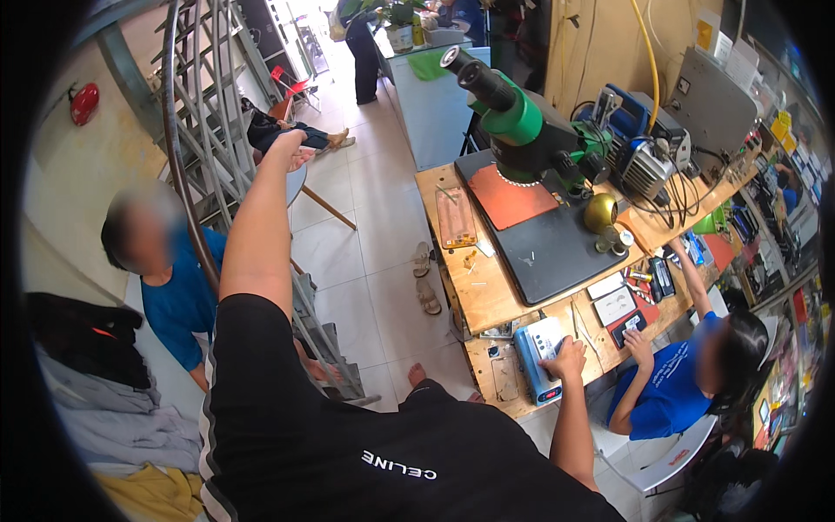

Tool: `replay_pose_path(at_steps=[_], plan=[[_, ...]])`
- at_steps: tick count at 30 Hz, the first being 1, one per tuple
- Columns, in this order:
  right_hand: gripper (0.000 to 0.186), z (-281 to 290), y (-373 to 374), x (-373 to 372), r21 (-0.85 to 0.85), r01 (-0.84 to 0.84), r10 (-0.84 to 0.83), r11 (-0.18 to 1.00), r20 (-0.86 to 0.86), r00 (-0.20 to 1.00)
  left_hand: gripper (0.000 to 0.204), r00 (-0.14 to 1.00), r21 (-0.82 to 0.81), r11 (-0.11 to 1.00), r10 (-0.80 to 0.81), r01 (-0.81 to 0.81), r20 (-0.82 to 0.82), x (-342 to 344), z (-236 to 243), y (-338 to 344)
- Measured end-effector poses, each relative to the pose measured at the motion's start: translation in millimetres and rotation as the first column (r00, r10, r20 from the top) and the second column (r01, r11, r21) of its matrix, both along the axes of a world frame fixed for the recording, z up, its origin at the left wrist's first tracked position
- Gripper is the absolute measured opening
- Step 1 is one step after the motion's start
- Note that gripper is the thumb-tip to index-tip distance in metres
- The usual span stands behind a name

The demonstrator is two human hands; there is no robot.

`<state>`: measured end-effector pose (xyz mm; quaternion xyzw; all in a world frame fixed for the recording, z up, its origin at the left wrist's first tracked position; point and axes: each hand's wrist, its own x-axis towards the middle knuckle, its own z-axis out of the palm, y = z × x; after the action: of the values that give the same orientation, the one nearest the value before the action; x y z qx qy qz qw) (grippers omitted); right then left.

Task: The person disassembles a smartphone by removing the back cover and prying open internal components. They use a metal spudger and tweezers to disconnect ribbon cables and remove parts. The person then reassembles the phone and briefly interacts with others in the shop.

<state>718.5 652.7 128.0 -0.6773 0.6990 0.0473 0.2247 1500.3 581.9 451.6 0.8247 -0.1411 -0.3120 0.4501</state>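
Observation:
My left arm reaches far forward on the left. My left hand [294, 150] is held in the air near a round table [297, 179], its fingers curled together; what they hold, if anything, is hidden. My right hand [567, 358] is at the edge of a blue and white box-shaped device [537, 348] on the wooden bench. Its fingers are bent in over the top of this device. A thin dark tool [575, 320] points away from those fingertips, and I cannot tell whether it is gripped. Beside it lies a slim pointed tool [593, 335].
A green and black microscope [513, 117] stands on a black mat [557, 252] on the bench [474, 304]. At right a seated co-worker in blue [665, 387] touches a dark phone [628, 329]. Another person [178, 296] is at left by a metal ladder [204, 113]. Sandals [426, 291] lie on the floor.

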Motion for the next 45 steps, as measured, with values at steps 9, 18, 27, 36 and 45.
replay_pose_path(at_steps=[9,18,27,36,45], plan=[[0.093,0,2,4,0.006,0.021,-0.021,1.0,0.004,1.0,0.04,0.975,-0.031,0.998,0.066,-0.06,0.213,-42,-6,-29],[0.099,4,0,4,0.073,0.048,-0.05,0.996,0.014,0.999,0.018,0.438,-0.371,0.315,-0.841,0.873,0.316,-368,-57,129],[0.075,-6,0,-2,-0.015,0.019,-0.019,1.0,0.02,1.0,0.038,-0.787,0.232,-0.757,-0.547,0.61,0.285,-662,-110,114],[0.067,-35,14,-8,-0.218,-0.127,0.194,0.968,0.323,0.926,0.031,-0.767,0.561,-0.53,-0.515,0.636,0.383,-719,-185,21],[0.063,-19,11,-7,-0.186,-0.159,0.183,0.97,0.121,0.976,0.02,-0.527,0.446,-0.288,-0.554,0.848,0.644,-725,-213,11]])
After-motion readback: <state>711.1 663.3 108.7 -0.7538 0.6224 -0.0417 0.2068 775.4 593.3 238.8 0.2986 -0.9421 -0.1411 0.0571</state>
